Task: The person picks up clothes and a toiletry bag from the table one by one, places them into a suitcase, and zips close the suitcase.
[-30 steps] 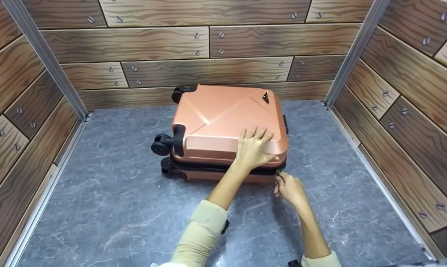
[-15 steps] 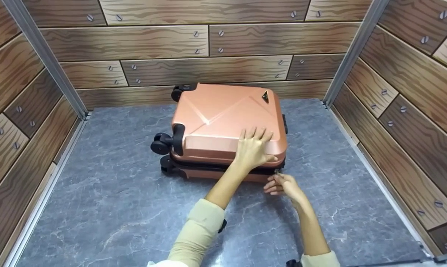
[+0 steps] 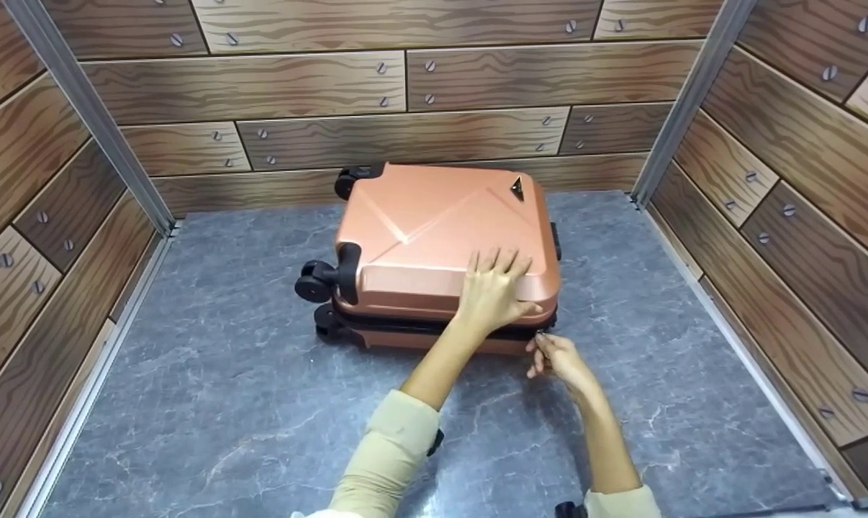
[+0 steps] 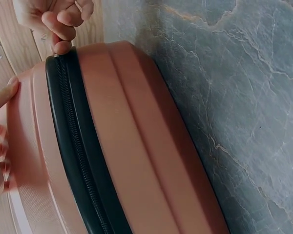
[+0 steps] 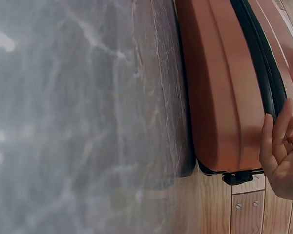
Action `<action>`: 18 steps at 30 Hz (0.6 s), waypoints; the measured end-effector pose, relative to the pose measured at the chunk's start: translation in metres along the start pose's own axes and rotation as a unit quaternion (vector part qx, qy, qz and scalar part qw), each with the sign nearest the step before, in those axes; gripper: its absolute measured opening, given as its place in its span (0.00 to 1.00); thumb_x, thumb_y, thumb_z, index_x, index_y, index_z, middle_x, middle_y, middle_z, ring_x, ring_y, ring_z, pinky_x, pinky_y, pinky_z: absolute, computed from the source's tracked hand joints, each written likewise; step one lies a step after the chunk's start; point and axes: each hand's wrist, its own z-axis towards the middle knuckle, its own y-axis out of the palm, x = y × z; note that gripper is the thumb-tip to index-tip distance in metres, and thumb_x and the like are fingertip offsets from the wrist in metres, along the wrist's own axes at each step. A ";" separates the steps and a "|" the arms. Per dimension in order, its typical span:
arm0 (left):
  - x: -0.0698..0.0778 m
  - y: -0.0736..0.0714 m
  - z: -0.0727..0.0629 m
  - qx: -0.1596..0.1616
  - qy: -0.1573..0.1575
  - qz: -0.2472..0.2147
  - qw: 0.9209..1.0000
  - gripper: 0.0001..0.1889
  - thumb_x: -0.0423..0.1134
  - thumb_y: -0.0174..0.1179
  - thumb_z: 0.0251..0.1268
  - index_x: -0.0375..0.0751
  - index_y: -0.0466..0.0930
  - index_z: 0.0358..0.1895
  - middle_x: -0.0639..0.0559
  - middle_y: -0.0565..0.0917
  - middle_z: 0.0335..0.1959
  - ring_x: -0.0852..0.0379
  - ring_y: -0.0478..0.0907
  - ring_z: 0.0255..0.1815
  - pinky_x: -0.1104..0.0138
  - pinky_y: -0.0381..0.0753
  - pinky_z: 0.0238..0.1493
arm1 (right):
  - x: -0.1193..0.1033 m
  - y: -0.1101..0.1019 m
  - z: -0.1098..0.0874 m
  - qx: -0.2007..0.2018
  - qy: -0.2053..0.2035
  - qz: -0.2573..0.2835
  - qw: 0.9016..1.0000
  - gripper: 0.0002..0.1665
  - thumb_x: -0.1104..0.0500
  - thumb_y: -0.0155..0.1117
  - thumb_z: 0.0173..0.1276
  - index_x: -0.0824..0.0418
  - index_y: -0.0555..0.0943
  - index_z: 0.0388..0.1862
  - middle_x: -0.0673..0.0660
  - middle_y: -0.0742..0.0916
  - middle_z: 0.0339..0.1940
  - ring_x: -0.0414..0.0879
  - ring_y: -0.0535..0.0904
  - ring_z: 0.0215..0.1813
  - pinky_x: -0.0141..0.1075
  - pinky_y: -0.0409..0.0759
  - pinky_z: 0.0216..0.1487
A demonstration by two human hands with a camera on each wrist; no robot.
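Note:
A rose-gold hard-shell suitcase [image 3: 441,223] lies flat on the floor, its wheels toward the left. My left hand [image 3: 493,291] rests on the near edge of its upper shell, fingers spread and straight. At the near right corner my right hand [image 3: 560,360] pinches a small zipper pull [image 3: 540,333], mostly hidden by the fingertips. Along the suitcase's side in the left wrist view, the black zipper [image 4: 75,126] runs with its teeth joined. The right hand's other fingers hang loosely bent in the right wrist view, beside the zipper band [image 5: 263,63].
Grey marble-patterned floor [image 3: 225,403] surrounds the suitcase. Wood-print panels [image 3: 319,83] form walls at the back and both sides. Black wheels [image 3: 313,282] jut out on the left, and a black handle part [image 5: 238,177] shows at the other end.
My right hand's free fingers spread out to the left half a second ago, then drew back in. The pinch at the corner shifted only slightly. Left hand and suitcase have stayed put.

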 end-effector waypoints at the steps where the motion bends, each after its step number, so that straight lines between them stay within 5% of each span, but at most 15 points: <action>1: 0.000 0.000 0.000 0.002 0.000 0.001 1.000 0.39 0.68 0.65 0.33 0.53 0.78 0.54 0.53 0.76 0.55 0.48 0.69 0.57 0.50 0.63 0.58 | -0.005 0.005 -0.002 0.020 0.012 -0.017 1.000 0.17 0.61 0.41 0.74 0.68 0.73 0.30 0.51 0.71 0.12 0.44 0.76 0.16 0.35 0.78 0.26; 8: 0.001 -0.001 0.001 0.001 -0.004 0.005 1.000 0.40 0.70 0.65 0.32 0.54 0.77 0.54 0.53 0.76 0.54 0.48 0.69 0.57 0.51 0.64 0.58 | -0.010 0.021 -0.001 0.100 0.027 -0.097 0.990 0.17 0.69 0.38 0.72 0.73 0.71 0.26 0.52 0.67 0.08 0.40 0.67 0.08 0.37 0.78 0.19; 18: 0.000 -0.002 0.003 0.004 -0.007 0.004 1.000 0.39 0.69 0.65 0.31 0.55 0.79 0.53 0.54 0.77 0.53 0.49 0.71 0.56 0.50 0.66 0.56 | -0.013 0.029 -0.002 0.122 0.012 -0.183 0.976 0.17 0.67 0.41 0.72 0.74 0.72 0.27 0.50 0.67 0.09 0.38 0.66 0.07 0.32 0.75 0.14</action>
